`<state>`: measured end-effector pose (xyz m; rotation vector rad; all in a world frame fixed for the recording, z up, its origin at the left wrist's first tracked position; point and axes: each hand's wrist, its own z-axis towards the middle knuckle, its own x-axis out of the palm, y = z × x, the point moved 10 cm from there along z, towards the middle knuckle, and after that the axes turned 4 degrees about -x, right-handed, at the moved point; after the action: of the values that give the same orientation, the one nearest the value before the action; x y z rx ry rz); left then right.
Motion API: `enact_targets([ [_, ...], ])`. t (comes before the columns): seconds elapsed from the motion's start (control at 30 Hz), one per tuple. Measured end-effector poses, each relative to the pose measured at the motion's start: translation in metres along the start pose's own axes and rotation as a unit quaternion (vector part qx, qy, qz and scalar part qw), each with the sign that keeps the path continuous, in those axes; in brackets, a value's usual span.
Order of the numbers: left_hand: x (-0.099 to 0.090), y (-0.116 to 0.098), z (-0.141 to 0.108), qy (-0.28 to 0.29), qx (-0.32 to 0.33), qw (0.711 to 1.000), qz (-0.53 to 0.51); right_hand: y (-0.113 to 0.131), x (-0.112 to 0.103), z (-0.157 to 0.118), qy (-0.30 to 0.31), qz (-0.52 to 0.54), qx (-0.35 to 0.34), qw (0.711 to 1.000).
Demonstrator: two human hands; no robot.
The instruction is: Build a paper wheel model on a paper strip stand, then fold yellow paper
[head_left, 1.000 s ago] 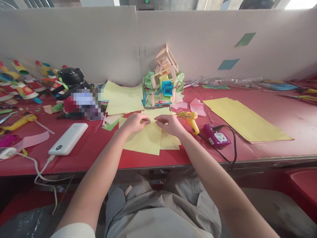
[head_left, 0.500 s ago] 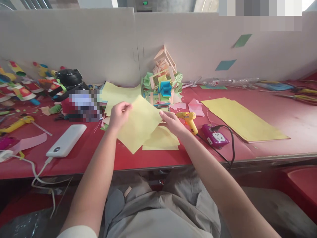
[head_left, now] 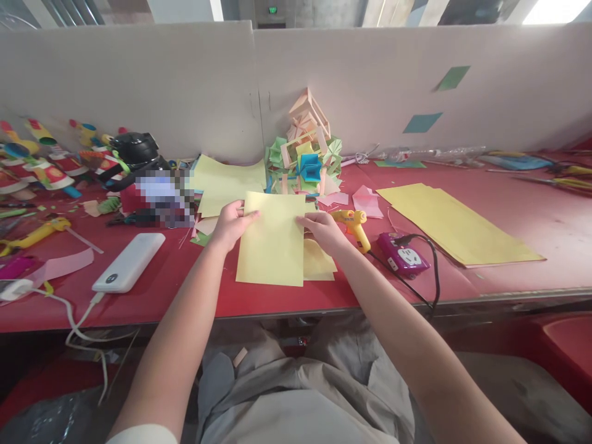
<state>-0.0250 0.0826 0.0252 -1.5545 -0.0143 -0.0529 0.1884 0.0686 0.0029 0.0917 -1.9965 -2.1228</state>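
A light yellow paper sheet point(head_left: 272, 246) is held up between my two hands above the red table, its lower edge towards me. My left hand point(head_left: 232, 227) pinches its left edge near the top, thumb on the front face. My right hand point(head_left: 322, 229) grips the right edge at about the same height. Partly hidden behind the sheet lies another yellow piece point(head_left: 320, 262). Farther back, at the left, rests a larger, curled yellow sheet point(head_left: 226, 179). A yellow glue gun point(head_left: 354, 225) lies just beyond my right hand.
Folded paper shapes point(head_left: 308, 154) are heaped against the partition. On the right are a purple power socket point(head_left: 403, 254) with a black cable and a yellow paper stack point(head_left: 457, 225). A white power bank point(head_left: 129, 262) and a black-lidded object point(head_left: 135, 148) are on the left.
The held sheet has turned from a diamond position to nearly upright. My left hand has shifted slightly right and down, its thumb now on the sheet's face; my right hand now grips the right edge.
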Motion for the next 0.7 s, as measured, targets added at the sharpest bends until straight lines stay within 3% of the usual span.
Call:
enact_targets([
  [0.27, 0.008, 0.011, -0.004, 0.036, -0.038, 0.998, -0.031, 0.010, -0.022, 0.002, -0.088, -0.016, -0.070, 0.994],
  [0.7, 0.003, 0.013, -0.005, 0.021, -0.061, 0.998, -0.028, 0.016, -0.017, -0.001, -0.073, -0.008, -0.083, 0.994],
])
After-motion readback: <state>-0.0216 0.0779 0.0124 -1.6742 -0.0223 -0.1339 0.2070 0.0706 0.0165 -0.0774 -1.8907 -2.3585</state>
